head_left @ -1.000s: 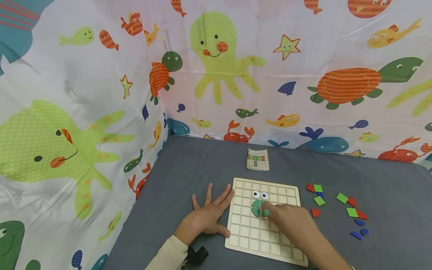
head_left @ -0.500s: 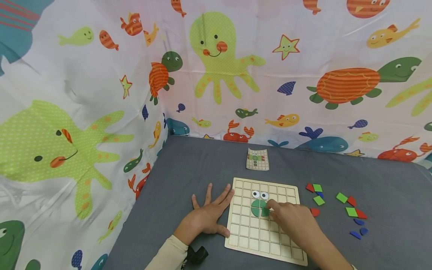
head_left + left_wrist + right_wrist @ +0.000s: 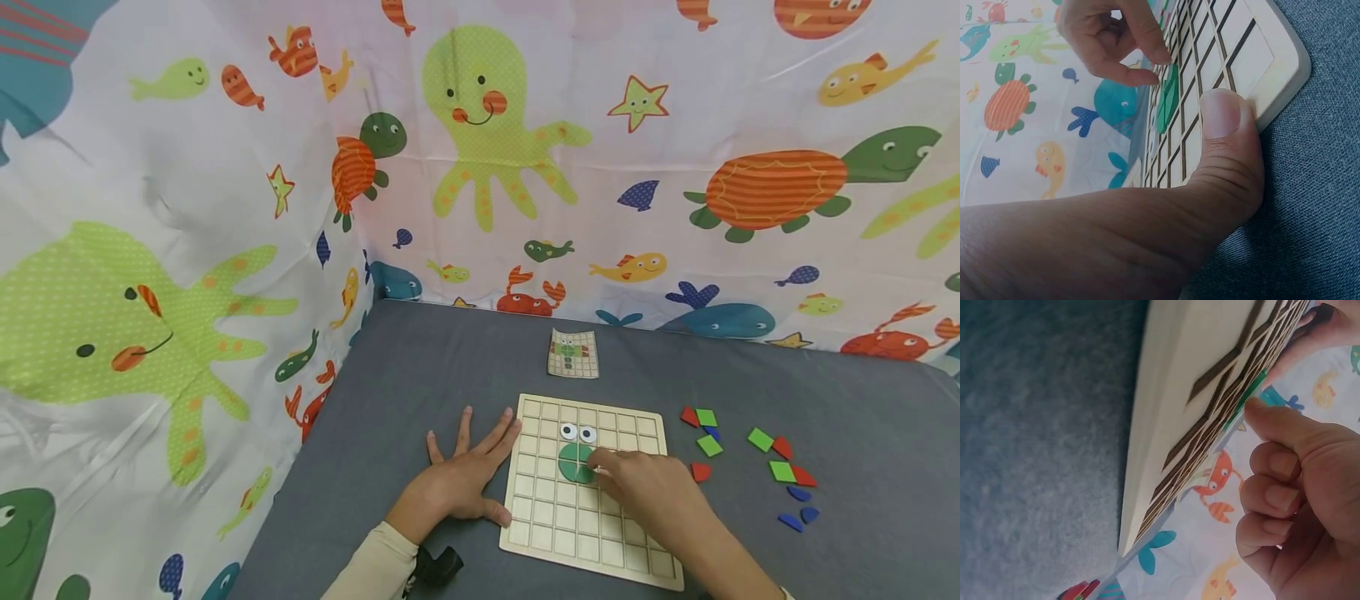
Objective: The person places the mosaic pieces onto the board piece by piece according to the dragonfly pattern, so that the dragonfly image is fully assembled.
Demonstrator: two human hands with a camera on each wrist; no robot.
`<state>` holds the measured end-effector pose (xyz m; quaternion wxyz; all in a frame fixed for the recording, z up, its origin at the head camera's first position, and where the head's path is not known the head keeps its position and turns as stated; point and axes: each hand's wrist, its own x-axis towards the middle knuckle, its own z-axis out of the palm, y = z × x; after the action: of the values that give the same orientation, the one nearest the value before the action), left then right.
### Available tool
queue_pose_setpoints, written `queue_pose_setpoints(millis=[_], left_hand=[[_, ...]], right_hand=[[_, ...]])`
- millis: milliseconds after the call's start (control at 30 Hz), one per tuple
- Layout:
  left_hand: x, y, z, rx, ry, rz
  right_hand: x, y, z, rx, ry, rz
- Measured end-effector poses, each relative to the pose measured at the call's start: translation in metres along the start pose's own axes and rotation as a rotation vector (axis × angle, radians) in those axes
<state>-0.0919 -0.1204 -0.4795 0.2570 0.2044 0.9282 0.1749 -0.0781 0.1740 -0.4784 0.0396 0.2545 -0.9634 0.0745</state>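
Observation:
A square wooden grid board (image 3: pixel 543 525) lies on the grey cloth, with two round eye pieces (image 3: pixel 578 433) set in neighbouring cells. Just below them, several green quarter-circle pieces (image 3: pixel 567 463) form a disc. My right hand (image 3: pixel 648 492) reaches over the board, pinching at the disc's right-hand quarter piece with thumb and index fingertips; the right wrist view shows the other fingers (image 3: pixel 1282 497) curled in. Spread wide, my left hand (image 3: pixel 461 483) rests at the board's left edge. Its thumb (image 3: pixel 1225 134) lies on the rim in the left wrist view.
A small printed picture card (image 3: pixel 573 355) lies behind the board. To the right are loose red pieces (image 3: pixel 803 477), green pieces (image 3: pixel 760 440) and blue pieces (image 3: pixel 791 523). A black object (image 3: pixel 438 568) sits near the left sleeve. A curtain with sea animals (image 3: pixel 480 275) borders the table.
The right fingers have shifted slightly around the disc's right side, and the right-hand green quarter has turned flush with the others, making the disc round. The left hand has stayed still.

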Motion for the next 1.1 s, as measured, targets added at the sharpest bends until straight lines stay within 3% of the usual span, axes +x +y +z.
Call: queue_pose_setpoints(millis=[367, 733, 1100], left_hand=[[0.002, -0.003, 0.002, 0.009, 0.003, 0.008], [0.005, -0.006, 0.004, -0.008, 0.009, 0.027], [0.005, -0.007, 0.004, -0.024, 0.003, 0.042]], right_hand=[[0.007, 0.003, 0.001, 0.004, 0.064, -0.167], [0.01, 0.01, 0.001, 0.019, 0.039, -0.274], [0.009, 0.015, 0.004, 0.041, 0.048, -0.276]])
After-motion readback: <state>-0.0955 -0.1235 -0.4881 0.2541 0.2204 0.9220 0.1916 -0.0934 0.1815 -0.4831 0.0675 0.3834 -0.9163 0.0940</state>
